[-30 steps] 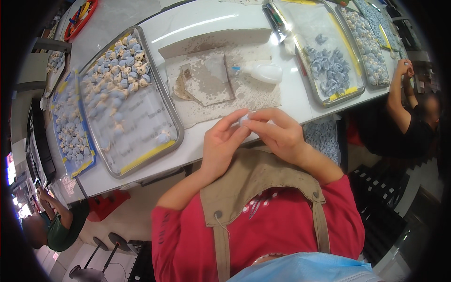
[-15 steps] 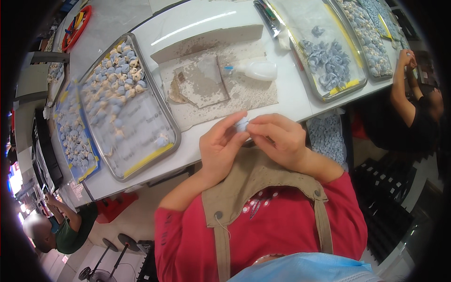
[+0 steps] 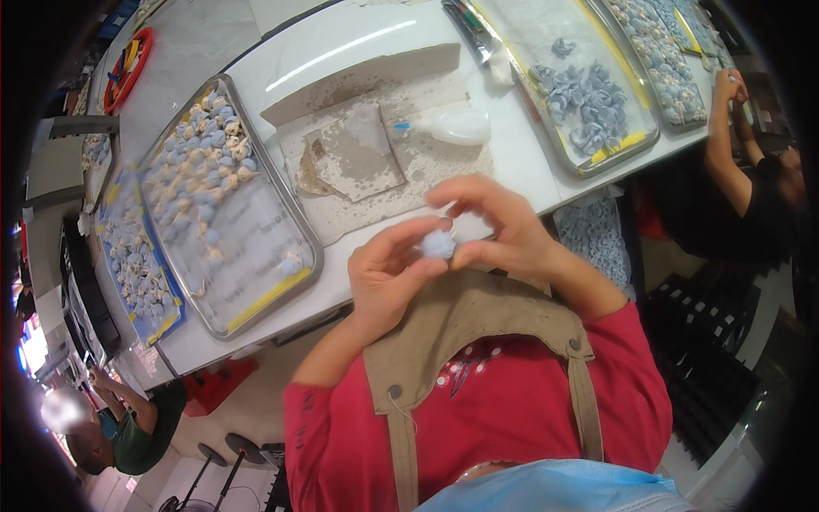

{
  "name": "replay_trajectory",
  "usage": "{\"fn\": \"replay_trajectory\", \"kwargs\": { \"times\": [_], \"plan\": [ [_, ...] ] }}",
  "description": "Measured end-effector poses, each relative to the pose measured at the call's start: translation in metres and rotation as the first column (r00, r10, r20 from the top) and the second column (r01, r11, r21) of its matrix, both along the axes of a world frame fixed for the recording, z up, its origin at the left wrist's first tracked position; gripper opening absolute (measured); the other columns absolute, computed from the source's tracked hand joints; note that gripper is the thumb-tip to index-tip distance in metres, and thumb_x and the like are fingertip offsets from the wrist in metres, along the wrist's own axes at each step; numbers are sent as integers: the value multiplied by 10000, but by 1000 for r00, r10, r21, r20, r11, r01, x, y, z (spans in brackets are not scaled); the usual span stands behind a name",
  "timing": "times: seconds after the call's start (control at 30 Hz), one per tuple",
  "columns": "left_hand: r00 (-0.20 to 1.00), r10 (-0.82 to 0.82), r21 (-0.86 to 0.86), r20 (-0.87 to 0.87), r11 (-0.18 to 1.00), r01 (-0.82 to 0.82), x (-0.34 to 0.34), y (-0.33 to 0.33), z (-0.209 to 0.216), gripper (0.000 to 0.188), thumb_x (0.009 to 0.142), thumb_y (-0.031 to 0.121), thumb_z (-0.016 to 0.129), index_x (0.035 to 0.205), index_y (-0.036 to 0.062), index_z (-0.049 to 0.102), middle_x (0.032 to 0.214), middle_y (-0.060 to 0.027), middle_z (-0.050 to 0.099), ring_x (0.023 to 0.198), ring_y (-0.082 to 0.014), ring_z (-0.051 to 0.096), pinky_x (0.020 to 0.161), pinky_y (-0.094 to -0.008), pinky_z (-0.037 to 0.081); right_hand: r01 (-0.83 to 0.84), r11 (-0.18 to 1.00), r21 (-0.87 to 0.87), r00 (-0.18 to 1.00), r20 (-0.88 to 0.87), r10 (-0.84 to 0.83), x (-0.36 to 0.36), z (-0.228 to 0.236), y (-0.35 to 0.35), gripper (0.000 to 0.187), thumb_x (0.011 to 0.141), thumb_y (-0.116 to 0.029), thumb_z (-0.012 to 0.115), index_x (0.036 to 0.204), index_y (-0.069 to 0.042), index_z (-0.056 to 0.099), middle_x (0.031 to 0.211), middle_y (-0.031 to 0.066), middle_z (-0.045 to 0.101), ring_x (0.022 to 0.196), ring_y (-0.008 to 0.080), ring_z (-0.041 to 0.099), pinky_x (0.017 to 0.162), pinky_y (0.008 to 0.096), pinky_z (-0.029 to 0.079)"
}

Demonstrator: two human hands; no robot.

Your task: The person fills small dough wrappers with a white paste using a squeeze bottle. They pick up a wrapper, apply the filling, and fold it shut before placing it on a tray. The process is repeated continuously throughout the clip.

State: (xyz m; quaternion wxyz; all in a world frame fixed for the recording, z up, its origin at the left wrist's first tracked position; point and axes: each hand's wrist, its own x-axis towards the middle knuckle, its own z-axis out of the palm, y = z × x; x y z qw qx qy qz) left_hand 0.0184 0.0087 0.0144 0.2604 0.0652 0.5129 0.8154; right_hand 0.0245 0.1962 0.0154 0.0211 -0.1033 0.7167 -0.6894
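A small pale-blue rounded piece (image 3: 438, 245) is pinched between the thumb and fingers of my left hand (image 3: 388, 271), in front of my apron. My right hand (image 3: 505, 229) arches over its right side, forefinger and thumb spread wide, the thumb tip close to the piece; whether it touches cannot be made out. Beyond my hands, a stained cardboard sheet (image 3: 350, 209) carries a white squeeze bottle (image 3: 461, 127) with a blue tip, lying on its side. To the right, a metal tray (image 3: 630, 102) holds loose blue-grey curled petals (image 3: 589, 102).
On the left, a metal tray (image 3: 317, 247) holds many blue-and-cream balls (image 3: 209, 145), beside a blue tray (image 3: 177, 317) of similar ones. Pens and tools (image 3: 467, 30) lie at the far edge. A red basket (image 3: 148, 43) is far left. Other people (image 3: 136, 427) work at both sides.
My right hand has opened from its pinch, its fingers lifting away and spreading. The blue piece stays in my left hand, which has shifted slightly left and down.
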Motion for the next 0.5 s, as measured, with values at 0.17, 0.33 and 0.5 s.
{"fn": "replay_trajectory", "kwargs": {
  "times": [0.17,0.33,0.5],
  "plan": [
    [980,-62,-11,-191,998,61,0,-5,-10,288,798,-15,634,1083,-29,593,1075,-127,623,938,-142,592,813,-246,462,-247,941,-231,916,259,305,0,4,3,447,721,-62,727,1122,23,548,1158,136,568,1059,187,532,875,293,458],
    [937,-90,-135,-338,990,46,1,-12,-5,253,793,9,649,1043,-21,616,1007,-135,651,888,-139,610,778,-241,471,-262,933,-246,916,240,320,0,9,-2,404,721,-37,720,1089,29,568,1132,157,584,1055,191,553,858,284,474],
    [911,-106,-225,-399,974,15,0,-27,4,219,792,23,655,1008,-9,634,970,-108,665,863,-116,616,743,-228,479,-289,941,-178,925,200,322,-4,8,-13,412,720,-85,734,1094,15,591,1052,114,635,969,164,596,863,292,463]
  ]
}}
